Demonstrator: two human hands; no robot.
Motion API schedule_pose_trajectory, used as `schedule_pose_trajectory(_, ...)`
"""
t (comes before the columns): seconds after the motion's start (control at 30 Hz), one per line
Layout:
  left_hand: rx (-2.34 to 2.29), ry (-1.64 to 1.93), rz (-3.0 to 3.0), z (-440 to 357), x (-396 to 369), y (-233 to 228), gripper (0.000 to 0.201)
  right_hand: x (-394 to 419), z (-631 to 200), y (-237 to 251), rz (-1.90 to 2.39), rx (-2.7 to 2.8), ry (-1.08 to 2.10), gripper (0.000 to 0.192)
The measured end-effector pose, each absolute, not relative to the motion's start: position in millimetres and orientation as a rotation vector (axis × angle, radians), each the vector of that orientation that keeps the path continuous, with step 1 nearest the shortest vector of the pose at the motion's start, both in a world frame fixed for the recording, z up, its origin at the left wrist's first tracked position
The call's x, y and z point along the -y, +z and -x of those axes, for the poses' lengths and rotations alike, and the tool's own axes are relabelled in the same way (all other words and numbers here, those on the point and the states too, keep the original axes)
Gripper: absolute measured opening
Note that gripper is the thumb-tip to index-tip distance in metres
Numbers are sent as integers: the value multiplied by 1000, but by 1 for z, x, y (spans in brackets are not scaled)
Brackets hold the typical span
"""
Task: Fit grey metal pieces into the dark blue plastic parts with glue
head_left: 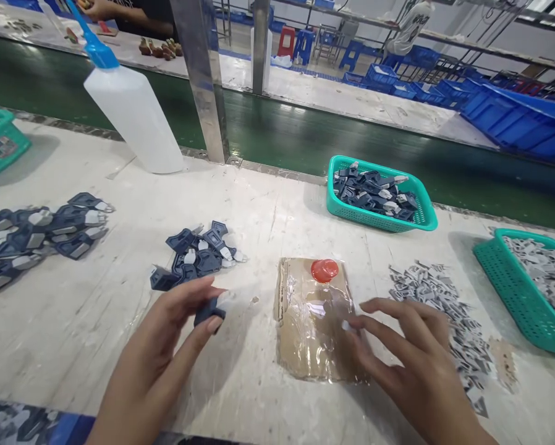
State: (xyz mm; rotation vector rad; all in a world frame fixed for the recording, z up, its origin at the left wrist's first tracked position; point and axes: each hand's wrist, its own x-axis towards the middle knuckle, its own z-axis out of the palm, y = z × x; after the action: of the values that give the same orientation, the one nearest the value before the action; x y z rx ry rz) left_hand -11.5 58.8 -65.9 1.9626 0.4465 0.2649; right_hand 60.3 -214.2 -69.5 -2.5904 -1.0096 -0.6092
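My left hand (161, 352) pinches a dark blue plastic part (207, 313) with a pale tip between thumb and fingertips, just above the table. Behind it lies a small heap of similar dark blue parts (202, 258). A piece of cardboard (293, 352), coated with shiny clear liquid, lies between my hands, and a red cap (324, 270) sits near its far edge. Over the cardboard's right side, my right hand (411, 352) has a small light grey plastic piece (346, 325) at its thumb and fingertip. Beside that hand spreads a pile of small grey pieces (432, 296).
A white squeeze bottle (133, 114) with blue nozzle stands behind. Green baskets hold blue parts (335, 207) and grey pieces (504, 287). More blue parts (41, 228) lie left. Beyond run a metal post (203, 80) and a green conveyor (287, 133); a person's arm (154, 18) is opposite.
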Motion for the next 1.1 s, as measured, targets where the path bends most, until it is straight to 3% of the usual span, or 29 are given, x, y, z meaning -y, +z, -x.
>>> schedule_pose_trajectory(0.27,-813,-16,-1053,34,-29,-61,41,196,-72,-75,2612,1082,-427,4)
schedule_pose_trajectory(0.5,-774,-87,-933,38,-17,-62,27,194,-72,-73,2626,1141,-390,3)
schedule_pose_trajectory(1.1,-687,-199,-524,38,4,-69,18,193,-71,-67,2609,1022,-534,5)
